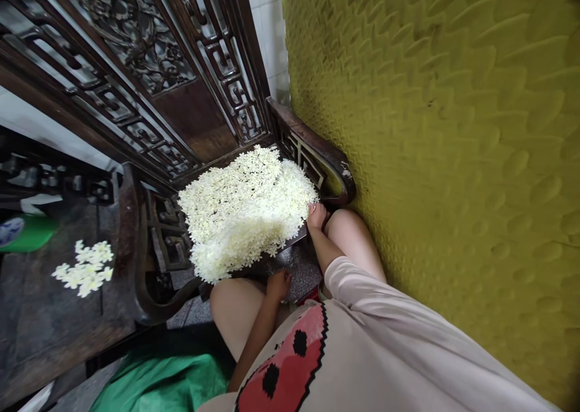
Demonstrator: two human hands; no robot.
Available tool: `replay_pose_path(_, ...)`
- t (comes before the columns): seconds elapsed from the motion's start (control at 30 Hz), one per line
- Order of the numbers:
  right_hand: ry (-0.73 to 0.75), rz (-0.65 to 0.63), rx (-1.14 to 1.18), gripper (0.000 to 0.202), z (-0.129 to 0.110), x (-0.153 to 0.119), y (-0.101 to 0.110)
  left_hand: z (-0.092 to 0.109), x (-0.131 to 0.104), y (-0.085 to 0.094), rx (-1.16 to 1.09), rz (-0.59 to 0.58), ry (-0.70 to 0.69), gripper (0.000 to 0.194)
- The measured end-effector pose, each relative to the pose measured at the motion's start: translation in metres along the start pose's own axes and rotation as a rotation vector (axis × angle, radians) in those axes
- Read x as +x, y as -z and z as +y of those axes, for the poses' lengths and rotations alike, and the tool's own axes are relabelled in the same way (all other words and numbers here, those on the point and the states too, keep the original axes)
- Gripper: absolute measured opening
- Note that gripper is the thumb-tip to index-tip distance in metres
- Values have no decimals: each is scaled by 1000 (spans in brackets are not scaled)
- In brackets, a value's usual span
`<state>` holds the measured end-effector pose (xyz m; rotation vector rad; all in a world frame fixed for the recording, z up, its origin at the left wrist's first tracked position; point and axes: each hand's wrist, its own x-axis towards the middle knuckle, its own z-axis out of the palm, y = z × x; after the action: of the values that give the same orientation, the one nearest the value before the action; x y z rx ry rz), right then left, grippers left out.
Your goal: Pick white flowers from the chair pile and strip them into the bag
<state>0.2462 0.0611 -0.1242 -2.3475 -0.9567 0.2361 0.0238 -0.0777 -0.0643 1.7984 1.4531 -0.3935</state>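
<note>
A thick, mat-like mass of small white flowers covers the seat of a dark wooden armchair in front of me. Its front part is raised in a rounded fold, slightly blurred. My right hand is closed at the right edge of the flowers, its fingertips against them, beside my right knee. Lower down, between my thighs, my left hand is curled closed, just below the front edge of the flowers and apart from them. Whatever it holds, if anything, is hidden.
On a dark wooden surface at left lie a small cluster of white flowers and a green object. Green cloth is by my left leg. A yellow embossed wall covering closes off the right side.
</note>
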Motion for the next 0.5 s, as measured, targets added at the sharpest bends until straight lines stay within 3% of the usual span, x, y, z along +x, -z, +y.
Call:
replay_pose_path(0.23, -144, 15, 269, 35, -7, 10, 15, -4, -3, -2, 11, 4, 3, 31)
replay_pose_path(0.33, -324, 46, 527, 36, -19, 10, 26, -5, -4, -2, 2, 24, 16, 29)
replay_pose_path(0.4, -483, -69, 760, 43, -30, 7, 33, -3, -6, -1, -14, 48, 12, 28)
replay_pose_path(0.5, -579, -409, 985, 52, -48, -6, 42, 2, -7, 2, -49, 89, -25, 24)
